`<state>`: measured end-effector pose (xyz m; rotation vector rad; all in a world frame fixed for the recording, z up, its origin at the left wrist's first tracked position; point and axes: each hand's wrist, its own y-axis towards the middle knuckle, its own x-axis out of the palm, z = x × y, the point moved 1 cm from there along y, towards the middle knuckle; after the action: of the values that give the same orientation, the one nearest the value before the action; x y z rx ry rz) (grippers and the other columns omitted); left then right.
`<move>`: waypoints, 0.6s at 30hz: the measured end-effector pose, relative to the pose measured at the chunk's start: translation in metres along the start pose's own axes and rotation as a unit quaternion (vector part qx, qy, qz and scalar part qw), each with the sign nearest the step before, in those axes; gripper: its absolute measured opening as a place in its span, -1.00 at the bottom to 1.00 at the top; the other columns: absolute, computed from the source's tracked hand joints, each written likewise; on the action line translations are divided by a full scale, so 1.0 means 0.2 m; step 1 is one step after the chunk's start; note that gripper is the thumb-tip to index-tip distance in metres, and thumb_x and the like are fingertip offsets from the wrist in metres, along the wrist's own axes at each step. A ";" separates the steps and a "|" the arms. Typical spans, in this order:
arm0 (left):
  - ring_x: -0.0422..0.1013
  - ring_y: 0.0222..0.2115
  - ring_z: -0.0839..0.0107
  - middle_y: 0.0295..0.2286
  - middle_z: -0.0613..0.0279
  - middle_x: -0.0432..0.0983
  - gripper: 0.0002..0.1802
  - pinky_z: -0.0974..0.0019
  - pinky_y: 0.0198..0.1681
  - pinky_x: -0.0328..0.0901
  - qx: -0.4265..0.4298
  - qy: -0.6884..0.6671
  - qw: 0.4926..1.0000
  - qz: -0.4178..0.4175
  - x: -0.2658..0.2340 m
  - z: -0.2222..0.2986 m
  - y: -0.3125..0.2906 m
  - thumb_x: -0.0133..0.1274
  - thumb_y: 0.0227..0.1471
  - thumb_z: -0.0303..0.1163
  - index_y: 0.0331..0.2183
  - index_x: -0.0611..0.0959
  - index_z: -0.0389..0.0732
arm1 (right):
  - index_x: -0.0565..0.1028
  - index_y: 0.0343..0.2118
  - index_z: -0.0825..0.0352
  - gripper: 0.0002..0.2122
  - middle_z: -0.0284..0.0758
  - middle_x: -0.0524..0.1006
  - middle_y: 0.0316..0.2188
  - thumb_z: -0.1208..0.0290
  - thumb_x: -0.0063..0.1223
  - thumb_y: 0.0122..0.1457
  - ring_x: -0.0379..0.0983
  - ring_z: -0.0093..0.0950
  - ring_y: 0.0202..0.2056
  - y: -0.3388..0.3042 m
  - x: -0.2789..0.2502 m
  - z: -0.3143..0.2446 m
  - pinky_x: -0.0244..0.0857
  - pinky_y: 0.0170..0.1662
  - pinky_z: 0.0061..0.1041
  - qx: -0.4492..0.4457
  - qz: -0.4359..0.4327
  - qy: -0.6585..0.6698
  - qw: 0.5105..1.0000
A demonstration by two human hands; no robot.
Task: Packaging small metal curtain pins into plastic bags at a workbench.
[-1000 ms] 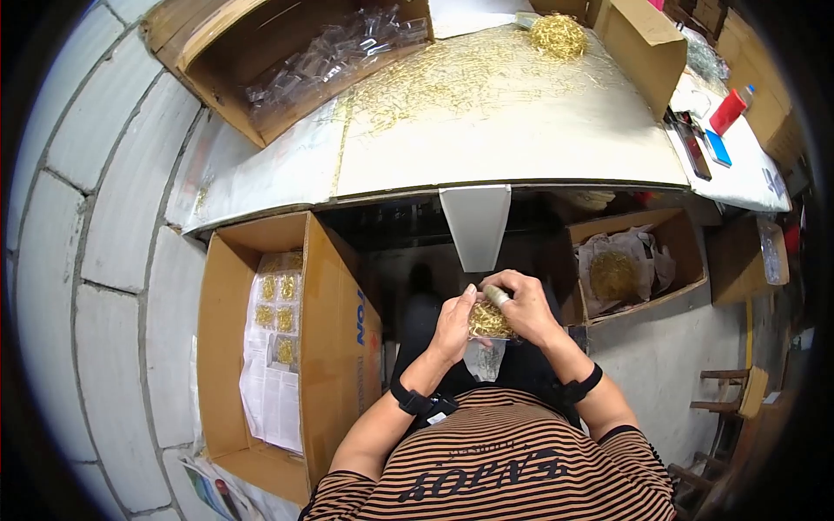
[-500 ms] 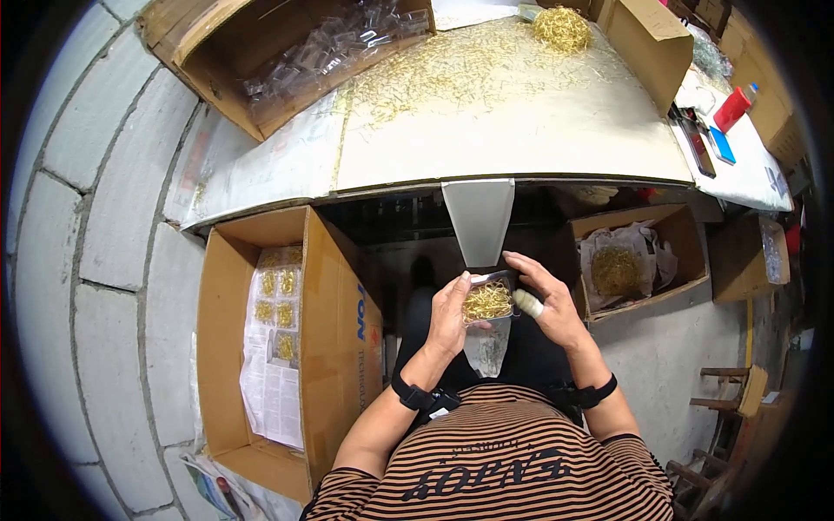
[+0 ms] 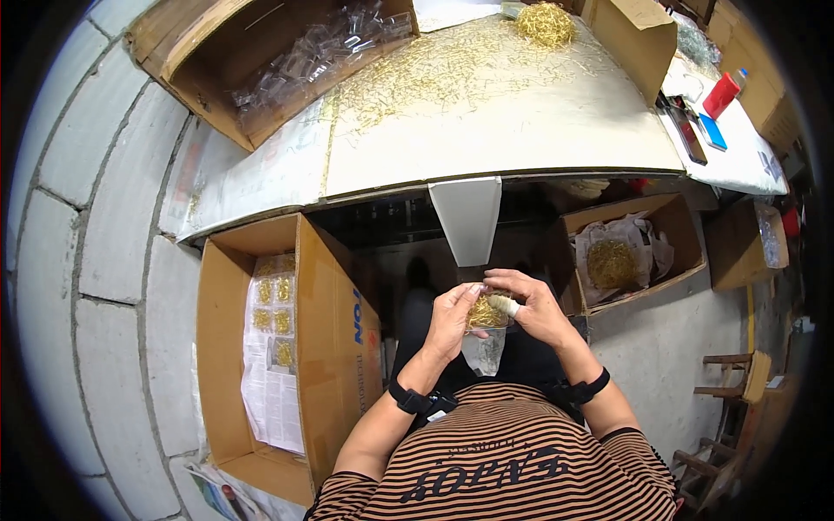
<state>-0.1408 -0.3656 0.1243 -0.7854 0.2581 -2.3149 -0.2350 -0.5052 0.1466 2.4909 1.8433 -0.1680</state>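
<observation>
In front of my lap, a small clear plastic box (image 3: pixel 486 318) is full of thin gold-coloured metal pieces, too fine to tell their exact kind. My left hand (image 3: pixel 448 319) grips its left side, thumb along the top edge. Over the far right edge curl the fingers of my right hand (image 3: pixel 540 313), which close on the box close to my left fingertips; one digit is wrapped in white tape. The fingers partly cover the box's far side, so whether a lid sits there is hidden.
At left, a cardboard carton (image 3: pixel 334 347) holds several filled clear boxes on paper. A worktable (image 3: pixel 504 143) ahead has scattered gold pieces and a gold heap (image 3: pixel 546 24). Another carton (image 3: pixel 647 286) at right holds a gold pile. An open carton (image 3: pixel 195 65) contains empty clear boxes.
My right hand has moved left and closed on the box's far edge, meeting my left fingertips. More of the box is covered now. The whole view has shifted slightly.
</observation>
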 end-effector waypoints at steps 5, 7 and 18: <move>0.51 -0.49 0.50 -0.44 0.25 0.51 -0.64 0.47 -0.66 0.44 -0.007 -0.048 0.999 0.018 -0.01 -0.03 0.02 -0.20 0.23 -0.18 -0.17 0.48 -0.29 | 0.59 -0.24 0.22 -0.76 -0.23 0.46 -0.04 0.51 0.16 -0.03 0.31 -0.23 0.05 -0.01 0.08 -0.08 0.24 0.06 -0.33 -0.161 0.029 -0.321 0.933; 0.51 -0.50 0.49 -0.42 0.23 0.52 -0.61 0.47 -0.65 0.44 -0.002 -0.052 0.999 0.014 -0.01 -0.02 0.01 -0.23 0.24 -0.16 -0.16 0.48 -0.29 | 0.56 -0.18 0.23 -0.70 -0.22 0.44 -0.02 0.51 0.18 -0.06 0.29 -0.24 0.06 -0.01 0.08 -0.05 0.21 0.09 -0.32 -0.165 0.023 -0.331 0.929; 0.51 -0.46 0.50 -0.34 0.20 0.52 -0.75 0.48 -0.59 0.45 0.040 -0.073 0.995 0.056 -0.03 0.01 0.04 -0.10 0.18 -0.35 -0.17 0.52 -0.28 | 0.27 0.13 0.23 -0.47 -0.26 0.19 0.19 0.43 0.08 0.04 0.02 -0.22 0.24 0.01 0.08 -0.11 -0.08 0.23 -0.15 -0.104 0.002 -0.396 0.912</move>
<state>-0.1317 -0.3671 0.1192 -0.8730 0.1391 -2.1371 -0.2271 -0.4877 0.1670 1.8518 1.4033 -0.7951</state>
